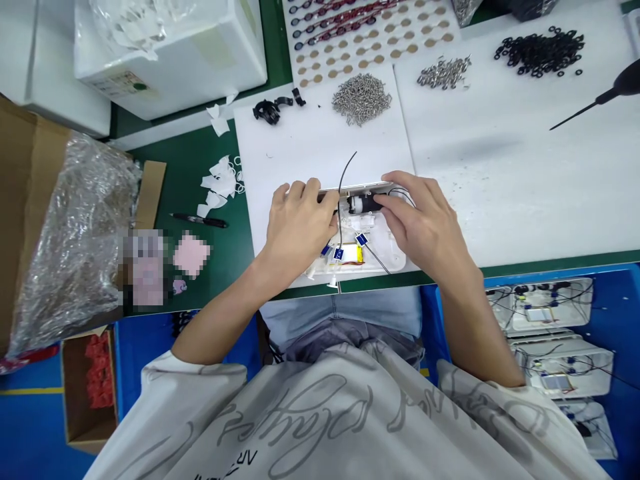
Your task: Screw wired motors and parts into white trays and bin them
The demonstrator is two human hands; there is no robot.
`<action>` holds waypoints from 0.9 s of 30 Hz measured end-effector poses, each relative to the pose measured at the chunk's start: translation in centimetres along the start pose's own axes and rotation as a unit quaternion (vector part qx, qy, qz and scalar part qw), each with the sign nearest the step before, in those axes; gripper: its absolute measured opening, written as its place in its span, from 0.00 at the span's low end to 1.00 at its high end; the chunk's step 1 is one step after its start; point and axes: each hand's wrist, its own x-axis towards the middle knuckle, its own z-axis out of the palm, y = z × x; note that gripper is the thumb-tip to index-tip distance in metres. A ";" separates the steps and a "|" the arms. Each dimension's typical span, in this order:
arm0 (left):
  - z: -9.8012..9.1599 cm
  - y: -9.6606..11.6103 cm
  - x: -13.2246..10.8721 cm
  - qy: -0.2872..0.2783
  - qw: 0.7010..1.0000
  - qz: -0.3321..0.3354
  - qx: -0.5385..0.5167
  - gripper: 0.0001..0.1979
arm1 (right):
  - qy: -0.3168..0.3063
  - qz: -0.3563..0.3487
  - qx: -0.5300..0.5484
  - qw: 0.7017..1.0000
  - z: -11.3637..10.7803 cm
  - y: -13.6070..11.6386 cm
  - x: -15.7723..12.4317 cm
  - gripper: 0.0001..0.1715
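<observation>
Fingers [405,183] bent over a white casing [393,252], mid-frame
Right hand [431,223] grips its far wall, touching the black cylinder [367,203]; left hand [301,223] curls at its left, hold unclear; screws [361,99] piled upper centre.

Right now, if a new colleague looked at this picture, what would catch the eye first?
Probably the middle, where the left grip and right grip are at an open white casing, with a black cylinder along its far side. Beyond it lies a silvery pile of screws, and farther right a heap of black rings. Crumpled clear plastic bulges at the far left.
</observation>
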 end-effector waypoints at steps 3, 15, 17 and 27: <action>0.0 -0.1 0.0 -0.006 1.000 -0.004 -0.022 0.13 | -0.010 0.011 0.021 1.000 0.0 0.0 0.0 0.15; 0.1 -1.0 -0.6 -0.003 0.997 0.013 -0.082 0.10 | -0.026 0.034 0.059 0.997 0.3 -0.4 -0.1 0.16; 0.2 -1.3 -0.9 0.006 0.996 0.025 -0.087 0.11 | -0.030 0.040 0.063 0.997 0.2 -0.5 -0.1 0.15; 0.7 -2.1 -2.2 0.047 0.992 0.021 -0.114 0.14 | -0.014 0.042 -0.070 0.997 -2.5 -4.9 -1.9 0.17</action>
